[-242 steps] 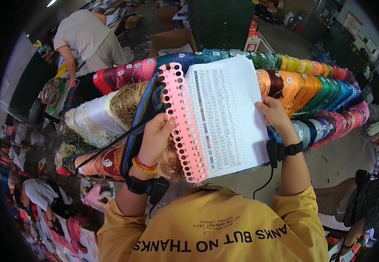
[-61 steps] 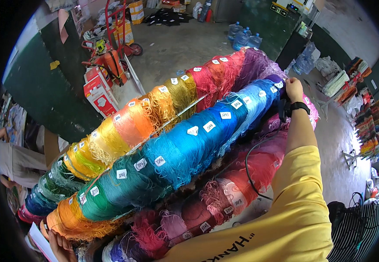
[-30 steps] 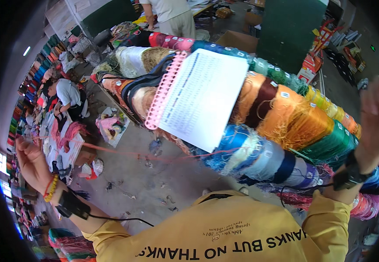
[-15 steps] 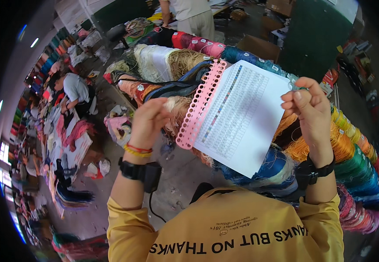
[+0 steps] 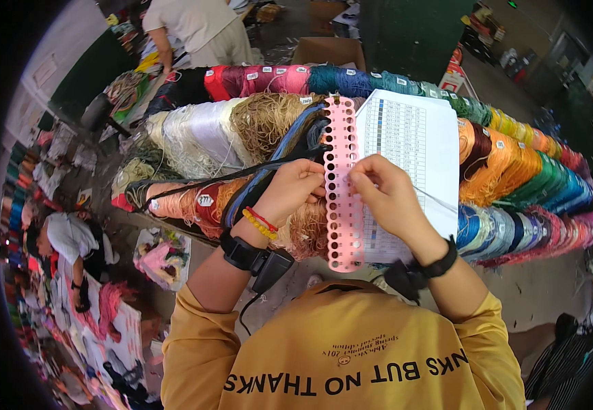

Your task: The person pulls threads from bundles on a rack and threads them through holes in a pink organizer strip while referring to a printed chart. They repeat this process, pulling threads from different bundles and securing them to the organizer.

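A pink thread card [image 5: 341, 225] with round holes along both long edges lies upright in view, over a stack of white paper sheets [image 5: 440, 137] printed with a table. Dark, blue and brown threads [image 5: 296, 140] hang from its upper left holes. My left hand [image 5: 295, 186] is closed in a pinch at the card's left edge; what its fingertips hold is too small to make out. My right hand [image 5: 385, 195] pinches at the right edge of the card, and a thin grey thread [image 5: 433, 199] trails from it across the paper.
Rows of coloured thread skeins [image 5: 201, 133] lie under and around the card, continuing right in orange, green and blue skeins [image 5: 549, 174]. One person [image 5: 201, 31] stands beyond, another [image 5: 71, 236] bends over a table at left. A cardboard box [image 5: 327, 52] sits behind the skeins.
Both hands have come inward to the card, the right from the paper's far right edge. The card and paper, slanted before, now stand straight in view. The view has shifted.
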Demonstrator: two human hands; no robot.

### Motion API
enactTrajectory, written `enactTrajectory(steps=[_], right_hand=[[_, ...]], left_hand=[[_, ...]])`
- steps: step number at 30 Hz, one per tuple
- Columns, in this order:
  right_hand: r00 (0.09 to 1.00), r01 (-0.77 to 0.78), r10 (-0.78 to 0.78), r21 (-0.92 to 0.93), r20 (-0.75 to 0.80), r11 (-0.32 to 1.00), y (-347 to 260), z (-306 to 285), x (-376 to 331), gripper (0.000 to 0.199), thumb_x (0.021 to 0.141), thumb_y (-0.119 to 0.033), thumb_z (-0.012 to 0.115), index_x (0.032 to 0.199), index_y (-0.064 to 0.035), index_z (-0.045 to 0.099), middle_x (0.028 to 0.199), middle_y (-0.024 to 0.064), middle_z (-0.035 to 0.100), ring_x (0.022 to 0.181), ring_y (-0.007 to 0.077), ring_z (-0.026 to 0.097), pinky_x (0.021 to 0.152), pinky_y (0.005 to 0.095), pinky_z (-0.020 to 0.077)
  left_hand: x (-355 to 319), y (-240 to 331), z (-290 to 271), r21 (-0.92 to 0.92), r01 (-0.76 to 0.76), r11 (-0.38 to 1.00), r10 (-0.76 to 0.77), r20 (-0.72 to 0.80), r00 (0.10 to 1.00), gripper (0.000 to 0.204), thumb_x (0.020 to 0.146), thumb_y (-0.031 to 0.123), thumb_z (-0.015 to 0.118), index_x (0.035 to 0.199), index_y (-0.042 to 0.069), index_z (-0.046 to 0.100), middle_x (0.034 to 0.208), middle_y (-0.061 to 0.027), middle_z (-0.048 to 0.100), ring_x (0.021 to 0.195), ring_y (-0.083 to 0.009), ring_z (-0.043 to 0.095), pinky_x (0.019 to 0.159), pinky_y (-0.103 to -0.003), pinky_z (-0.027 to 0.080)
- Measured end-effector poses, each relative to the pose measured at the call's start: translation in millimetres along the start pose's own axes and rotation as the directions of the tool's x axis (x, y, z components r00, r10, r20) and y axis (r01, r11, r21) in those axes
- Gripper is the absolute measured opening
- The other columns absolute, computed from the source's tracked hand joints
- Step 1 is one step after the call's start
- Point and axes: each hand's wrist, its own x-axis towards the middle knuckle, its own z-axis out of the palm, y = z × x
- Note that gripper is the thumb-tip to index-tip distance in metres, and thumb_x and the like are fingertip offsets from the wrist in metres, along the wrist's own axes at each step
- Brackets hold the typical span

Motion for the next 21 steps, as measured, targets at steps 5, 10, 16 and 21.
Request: enactTrajectory(steps=[5,10,16,21], right_hand=[[0.975,0.051,-0.13,-0.386,-0.181,0.921,16.4,29.9,14.7,0.009,0.077,-0.011,0.052,0.078,-0.0013,0.052,0.068,0.0149,0.056,0.058,0.0293,0.055,0.052,0.036,0.0424],[0.955,0.059,-0.185,-0.461,-0.233,0.886,21.9,37.1,16.0,0.008,0.077,-0.011,0.052,0.078,-0.0026,0.052,0.07,0.0151,0.056,0.06,0.031,0.055,0.053,0.037,0.0427],[0.937,0.082,-0.263,-0.588,-0.229,0.804,25.6,45.6,14.4,0.007,0.076,-0.013,0.054,0.078,-0.0065,0.053,0.075,0.0119,0.054,0.063,0.0305,0.055,0.054,0.0371,0.0435],[0.943,0.101,-0.264,-0.581,-0.201,0.807,25.2,49.3,12.0,0.008,0.076,-0.012,0.053,0.081,-0.0063,0.052,0.077,0.0108,0.053,0.064,0.0298,0.054,0.055,0.0365,0.0438]], left_hand=[[4.5,-0.4,-2.2,-0.071,0.007,0.997,-0.003,0.065,0.998,0.021,0.081,0.007,0.046,0.1,0.0,0.047,0.083,-0.0064,0.054,0.071,-0.0127,0.055,0.062,-0.022,0.043],[11.1,-4.7,0.6,-0.14,-0.005,0.99,0.017,0.088,0.996,0.02,0.08,0.003,0.045,0.1,-0.001,0.047,0.077,-0.0066,0.054,0.066,-0.0122,0.055,0.059,-0.022,0.043],[16.9,-7.4,5.1,-0.115,0.002,0.993,0.006,0.064,0.998,0.014,0.081,0.004,0.045,0.092,-0.001,0.052,0.072,-0.0056,0.056,0.061,-0.0109,0.054,0.054,-0.021,0.042],[13.4,-5.9,-1.9,-0.093,0.017,0.996,-0.014,0.034,0.999,0.012,0.08,0.006,0.049,0.089,-0.001,0.053,0.073,-0.006,0.058,0.062,-0.0105,0.056,0.054,-0.018,0.042]])
